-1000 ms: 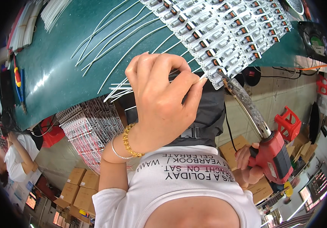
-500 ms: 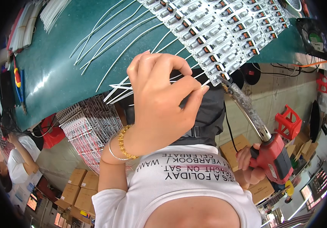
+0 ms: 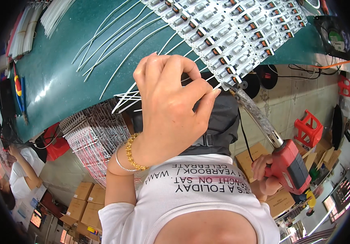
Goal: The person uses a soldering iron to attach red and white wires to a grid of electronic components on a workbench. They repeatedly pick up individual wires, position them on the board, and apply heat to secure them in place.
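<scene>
My left hand [image 3: 173,101] is closed in a pinch on a thin white wire [image 3: 218,86], whose end meets the lower corner of a circuit board panel [image 3: 240,44]. In my right hand [image 3: 265,175] is a red soldering iron [image 3: 291,166], gripped by its handle. Its dark tip [image 3: 228,86] touches or nearly touches that same corner, close to the wire end; I cannot tell which. Many small white modules with orange-and-black parts make up the panel. Several white wires [image 3: 120,61] run from its left edge across the green table [image 3: 57,77]; some pass behind my left hand.
Bundles of white wires [image 3: 23,34] lie at the far left, near a screwdriver [image 3: 18,85]. A black fan [image 3: 336,38] stands at the right. Below the table are finished-looking strips [image 3: 95,138], red stools [image 3: 308,129] and cardboard boxes [image 3: 77,207]. A co-worker [image 3: 26,164] sits at left.
The panel, its wires and the iron have shifted slightly to the left. My left hand has moved a little left with the wire still pinched; my right hand keeps its hold on the iron.
</scene>
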### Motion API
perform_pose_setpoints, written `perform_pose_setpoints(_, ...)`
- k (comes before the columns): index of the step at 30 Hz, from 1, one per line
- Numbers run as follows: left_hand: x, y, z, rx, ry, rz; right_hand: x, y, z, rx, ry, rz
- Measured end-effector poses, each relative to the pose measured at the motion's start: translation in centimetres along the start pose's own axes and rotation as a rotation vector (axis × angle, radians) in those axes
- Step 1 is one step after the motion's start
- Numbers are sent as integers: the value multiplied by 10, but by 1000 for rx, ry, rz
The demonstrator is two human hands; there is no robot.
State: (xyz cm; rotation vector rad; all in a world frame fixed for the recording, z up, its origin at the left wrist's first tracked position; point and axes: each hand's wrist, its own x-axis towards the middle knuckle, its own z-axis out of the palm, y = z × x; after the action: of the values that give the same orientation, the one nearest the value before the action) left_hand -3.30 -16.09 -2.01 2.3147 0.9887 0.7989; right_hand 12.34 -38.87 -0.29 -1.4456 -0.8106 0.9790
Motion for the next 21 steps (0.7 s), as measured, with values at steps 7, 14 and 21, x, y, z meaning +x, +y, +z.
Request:
perform_pose_setpoints(7, 1, 1, 1, 3, -2, 4, 0, 4, -4, 41, 27, -41)
perform_pose_setpoints(14, 2, 3, -4, 28, 0, 3, 37, 13, -5, 157, -52, -274)
perform_pose_setpoints(21, 38, -48, -93, 393, 189, 21, 72, 6, -17, 49, 120, -327)
